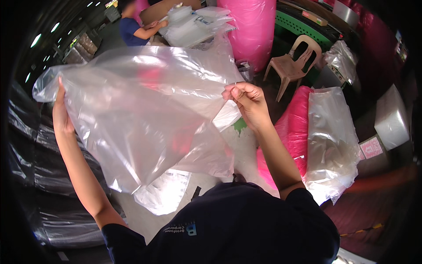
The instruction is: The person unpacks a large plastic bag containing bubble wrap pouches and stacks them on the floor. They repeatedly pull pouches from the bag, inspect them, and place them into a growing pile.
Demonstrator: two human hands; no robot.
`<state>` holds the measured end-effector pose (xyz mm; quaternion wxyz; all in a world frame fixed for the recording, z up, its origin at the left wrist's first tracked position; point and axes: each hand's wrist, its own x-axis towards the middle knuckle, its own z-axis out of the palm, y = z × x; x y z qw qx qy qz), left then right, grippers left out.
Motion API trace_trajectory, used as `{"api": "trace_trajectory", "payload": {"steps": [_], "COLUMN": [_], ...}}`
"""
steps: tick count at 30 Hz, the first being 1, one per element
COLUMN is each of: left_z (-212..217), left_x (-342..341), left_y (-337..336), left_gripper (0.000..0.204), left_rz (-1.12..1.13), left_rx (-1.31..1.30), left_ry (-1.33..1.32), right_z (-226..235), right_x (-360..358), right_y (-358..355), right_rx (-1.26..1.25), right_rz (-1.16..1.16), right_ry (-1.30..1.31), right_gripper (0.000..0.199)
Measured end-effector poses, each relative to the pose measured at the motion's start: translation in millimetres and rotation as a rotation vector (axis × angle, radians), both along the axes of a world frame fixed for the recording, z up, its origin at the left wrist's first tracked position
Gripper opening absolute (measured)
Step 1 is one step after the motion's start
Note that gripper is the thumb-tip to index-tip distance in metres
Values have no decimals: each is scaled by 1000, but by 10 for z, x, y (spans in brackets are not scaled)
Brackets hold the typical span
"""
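Note:
A large clear plastic bag point(140, 114) is spread between my raised hands, wrinkled and see-through, its lower part hanging in front of me. My right hand point(250, 103) pinches its right edge between thumb and fingers. At the upper left, my left hand point(63, 112) holds the other side with the arm stretched out; its thumb points up, and the plastic partly covers the other fingers. Below the bag, a bright piece of clear plastic point(165, 193) hangs or lies over the floor; I cannot tell which.
Ahead, a co-worker point(134, 28) handles plastic at a table piled with clear bags point(189, 26). A tall pink wrapped roll point(248, 31) and a beige plastic chair point(294, 61) stand beyond my right hand. Pink point(296, 127) and clear rolls point(332, 136) lie at right. Dark wrapped stacks point(57, 176) line the left.

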<state>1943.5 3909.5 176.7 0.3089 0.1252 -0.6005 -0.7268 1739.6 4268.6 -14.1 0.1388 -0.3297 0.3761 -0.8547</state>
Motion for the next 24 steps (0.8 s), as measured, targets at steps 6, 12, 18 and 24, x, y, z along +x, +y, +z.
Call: {"api": "trace_trajectory", "payload": {"steps": [6,12,18,24], "left_z": [-192,-420,-610,-899], "left_x": [107,-173,-564,-931], "left_y": [-408,27,1506,2297], "left_gripper": [45,44,28,17], "left_rz": [26,547,640,-419], "left_rx": [-80,-620,-1482,-655], "left_ry": [-96,-365,279,-32], "right_z": [454,637,747,633], "right_x": [177,302,451,536], "right_y": [207,272,231,130], "right_rx": [-85,-107,-8,197], "right_rz": [-192,-311,-419,-557], "right_ry": [203,277,371,417], "right_gripper": [7,11,11,10]}}
